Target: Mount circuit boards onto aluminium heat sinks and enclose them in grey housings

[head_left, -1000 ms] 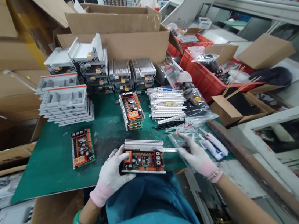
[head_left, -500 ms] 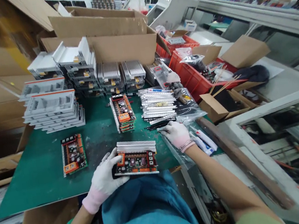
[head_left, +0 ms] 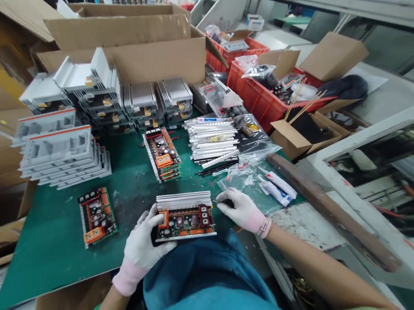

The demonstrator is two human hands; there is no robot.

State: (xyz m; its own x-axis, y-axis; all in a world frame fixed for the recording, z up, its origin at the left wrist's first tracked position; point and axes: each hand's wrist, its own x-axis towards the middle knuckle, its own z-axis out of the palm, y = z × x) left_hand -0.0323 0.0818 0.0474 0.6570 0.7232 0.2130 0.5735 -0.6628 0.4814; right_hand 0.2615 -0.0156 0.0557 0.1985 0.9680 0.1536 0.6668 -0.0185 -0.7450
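At the front edge of the green table, a circuit board on a finned metal heat sink (head_left: 186, 220) lies with its fins facing away from me. My left hand (head_left: 142, 243), in a white glove, grips its left end, thumb at the near edge and fingers over the orange terminal block. Just off the right end, my gloved right hand (head_left: 240, 209) has its fingers pinched together; whatever they hold is too small to make out. A loose circuit board (head_left: 97, 216) lies to the left. Behind the heat sink stands a stack of circuit boards (head_left: 162, 153).
Grey plastic housings (head_left: 58, 155) are stacked at the left, finned heat sinks (head_left: 140, 100) at the back. Metal strips (head_left: 213, 141), black strips (head_left: 218, 167) and white tubes (head_left: 278, 186) lie to the right. Beyond them stand red crates (head_left: 256, 96) and a brown bar (head_left: 334, 214).
My right hand has come back from beside the black strips towards the right end of the heat sink. My left hand keeps its grip. The view has shifted slightly.
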